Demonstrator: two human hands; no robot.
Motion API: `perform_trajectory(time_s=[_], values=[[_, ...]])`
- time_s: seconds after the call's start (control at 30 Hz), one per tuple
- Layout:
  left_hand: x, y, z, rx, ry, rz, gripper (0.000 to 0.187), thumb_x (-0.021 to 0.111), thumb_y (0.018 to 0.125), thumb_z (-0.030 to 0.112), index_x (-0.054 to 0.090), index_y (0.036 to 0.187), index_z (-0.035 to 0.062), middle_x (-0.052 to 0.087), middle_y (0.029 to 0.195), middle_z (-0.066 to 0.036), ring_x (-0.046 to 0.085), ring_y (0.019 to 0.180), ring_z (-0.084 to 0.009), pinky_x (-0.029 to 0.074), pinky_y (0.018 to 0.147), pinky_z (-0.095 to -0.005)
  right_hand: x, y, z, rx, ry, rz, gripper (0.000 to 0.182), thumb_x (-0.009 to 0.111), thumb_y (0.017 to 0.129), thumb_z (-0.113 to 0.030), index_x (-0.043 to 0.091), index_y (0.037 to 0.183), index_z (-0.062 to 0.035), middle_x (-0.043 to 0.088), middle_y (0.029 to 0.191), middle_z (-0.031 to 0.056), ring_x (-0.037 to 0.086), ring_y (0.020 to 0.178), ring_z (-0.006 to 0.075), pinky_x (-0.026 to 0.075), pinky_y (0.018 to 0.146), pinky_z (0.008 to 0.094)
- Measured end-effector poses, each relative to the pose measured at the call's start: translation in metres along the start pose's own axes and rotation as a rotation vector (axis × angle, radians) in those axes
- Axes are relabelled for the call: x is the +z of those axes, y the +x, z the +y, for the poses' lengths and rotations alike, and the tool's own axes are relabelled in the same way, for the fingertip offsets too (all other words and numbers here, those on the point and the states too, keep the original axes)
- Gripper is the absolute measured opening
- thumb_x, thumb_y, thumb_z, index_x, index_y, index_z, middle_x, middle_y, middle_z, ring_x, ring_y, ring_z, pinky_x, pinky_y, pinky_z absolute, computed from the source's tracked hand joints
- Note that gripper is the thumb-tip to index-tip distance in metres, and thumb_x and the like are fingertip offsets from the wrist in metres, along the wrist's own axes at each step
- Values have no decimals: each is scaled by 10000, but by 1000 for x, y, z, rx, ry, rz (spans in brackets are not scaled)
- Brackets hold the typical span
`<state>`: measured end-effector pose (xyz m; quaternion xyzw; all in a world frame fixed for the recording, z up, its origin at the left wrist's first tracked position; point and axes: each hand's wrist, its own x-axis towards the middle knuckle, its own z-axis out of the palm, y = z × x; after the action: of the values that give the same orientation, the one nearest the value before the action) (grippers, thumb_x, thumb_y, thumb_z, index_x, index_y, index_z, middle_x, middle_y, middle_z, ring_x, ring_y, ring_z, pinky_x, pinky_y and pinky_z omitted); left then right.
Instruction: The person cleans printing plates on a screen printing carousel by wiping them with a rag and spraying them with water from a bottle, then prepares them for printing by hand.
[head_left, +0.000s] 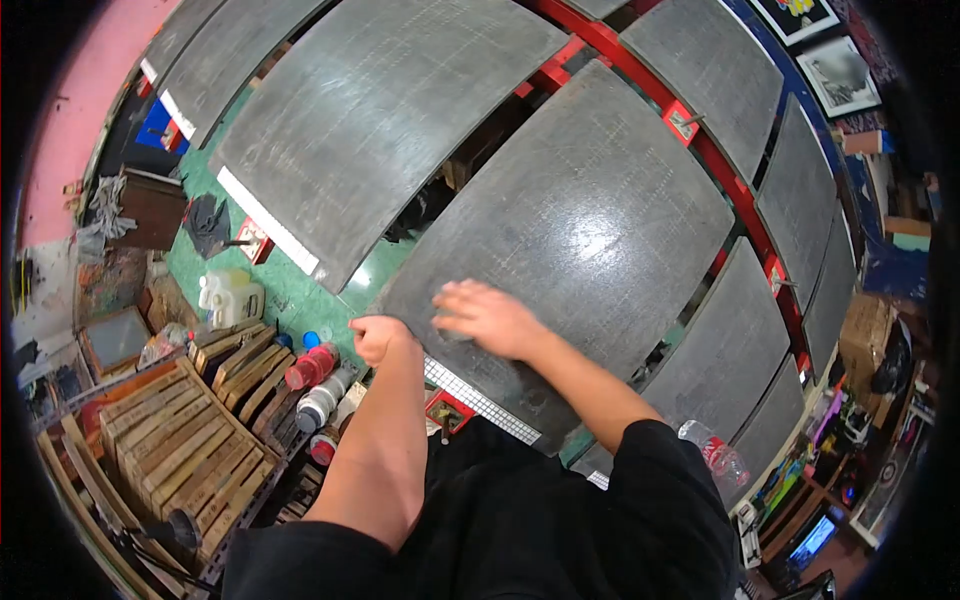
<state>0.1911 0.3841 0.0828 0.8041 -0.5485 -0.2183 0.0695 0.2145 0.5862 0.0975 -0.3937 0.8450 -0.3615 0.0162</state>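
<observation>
A large grey flat board (600,150) with faint grid marks lies in front of me, its surface shining near the middle. My right hand (490,318), slightly blurred, is over the near left part of this board with its fingers stretched out and the palm down. At the board's near left corner is my left hand (385,340), its fingers curled closed; what they hold is hidden. A white strip with a grid pattern (480,400) runs along the board's near edge, just right of my left forearm.
More grey boards (390,110) stand in rows on a red metal frame (735,190). To the left, a crate holds wooden-framed screens (190,440), near red-capped bottles (312,367) and a white jug (232,298). A clear plastic bottle (715,452) lies by my right elbow.
</observation>
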Motion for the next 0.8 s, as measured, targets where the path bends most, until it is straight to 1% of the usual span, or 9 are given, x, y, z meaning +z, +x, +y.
perform_trajectory(time_s=[0.07,0.17,0.33,0.43,0.47,0.5,0.6,0.7,0.8], values=[[0,-5,1,9,12,-20,549,493,1010,535,820,1044,96,772,1086,-217,707,1054,-443,532,974,-547,-71,-9,22,352,-254,-22,399,559,852,-17,751,1178,-145,653,1382,129,553,1381,332,355,1230,520],[-5,-6,0,-13,17,-39,559,460,1016,525,814,1079,96,768,1119,-211,704,1075,-434,526,992,-535,-138,-50,115,645,-419,622,432,543,825,6,699,1227,-30,646,1315,185,560,1303,393,386,1157,563],[-7,-7,4,-35,2,-70,577,416,1025,510,807,1126,97,762,1162,-204,699,1104,-422,517,1016,-518,-132,-1,173,1061,-866,917,377,563,926,-97,651,1283,-14,577,1401,229,526,1324,445,384,1178,545],[-10,-8,7,-17,14,-79,576,404,1033,492,803,1142,91,758,1184,-198,695,1128,-411,511,1034,-508,-71,13,109,645,-534,571,427,563,949,-161,640,1336,2,548,1469,276,513,1360,471,379,1191,547],[-9,-6,6,-41,4,-102,578,398,1039,485,803,1141,85,758,1187,-196,693,1134,-410,510,1041,-505,-64,22,66,706,-395,209,435,549,962,-171,631,1363,-23,540,1487,284,503,1380,484,381,1194,550],[-8,-6,6,-67,-8,-128,581,392,1045,478,802,1140,78,758,1189,-195,691,1140,-408,508,1048,-502,-37,15,18,581,-506,184,420,531,982,-184,632,1369,-56,540,1503,255,514,1385,461,395,1191,553],[-9,-7,7,-59,-19,-153,601,377,1056,473,795,1141,49,753,1199,-202,686,1152,-411,502,1065,-503,8,-41,-72,416,-133,186,461,631,920,-60,635,1374,-138,531,1525,206,488,1426,429,403,1198,533],[-6,2,2,-22,-7,-240,638,351,1070,470,765,1181,-4,736,1235,-222,675,1179,-414,493,1085,-499,19,-99,-105,544,-138,247,530,676,882,-23,623,1392,-161,516,1543,195,459,1446,446,391,1195,554],[2,5,1,-34,11,-259,689,321,1080,487,736,1206,-49,717,1270,-239,655,1214,-427,476,1112,-490,21,-119,-118,903,-308,489,497,655,919,-53,610,1404,-149,460,1580,220,420,1472,450,345,1209,588]])
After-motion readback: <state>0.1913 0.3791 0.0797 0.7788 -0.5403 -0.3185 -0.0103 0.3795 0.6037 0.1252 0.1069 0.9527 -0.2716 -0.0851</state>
